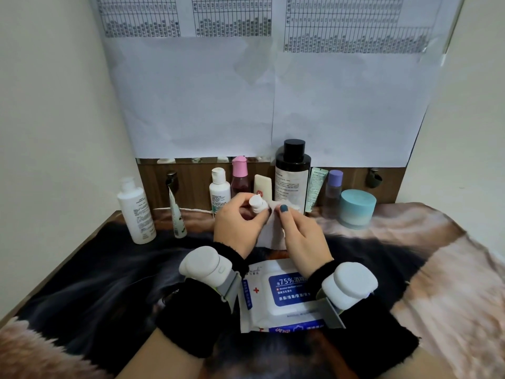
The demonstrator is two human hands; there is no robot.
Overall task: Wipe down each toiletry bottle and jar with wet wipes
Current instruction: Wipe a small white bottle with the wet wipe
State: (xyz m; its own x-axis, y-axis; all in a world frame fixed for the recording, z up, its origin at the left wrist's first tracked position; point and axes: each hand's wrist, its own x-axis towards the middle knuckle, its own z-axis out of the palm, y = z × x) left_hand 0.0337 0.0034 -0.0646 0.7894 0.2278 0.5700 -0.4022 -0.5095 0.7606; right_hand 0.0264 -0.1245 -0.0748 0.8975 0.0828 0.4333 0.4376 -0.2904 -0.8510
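Here, the left hand (236, 224) grips one small bottle (258, 205), the right hand (299, 233) pinches one wipe (269, 236); eight containers line the worktop's (410, 242) back edge, one wipe pack (278, 294) near front.

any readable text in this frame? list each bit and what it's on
"75%": white on the blue panel of the wet wipes pack, followed by Chinese characters partly hidden by the right hand.
Red cross sign: same pack, left of the blue panel.
Smaller lines on the pack: too small to read.
Labels on the black-capped bottle, white bottle and small white bottle: too blurred.
Tables on the wall sheets: blurred.
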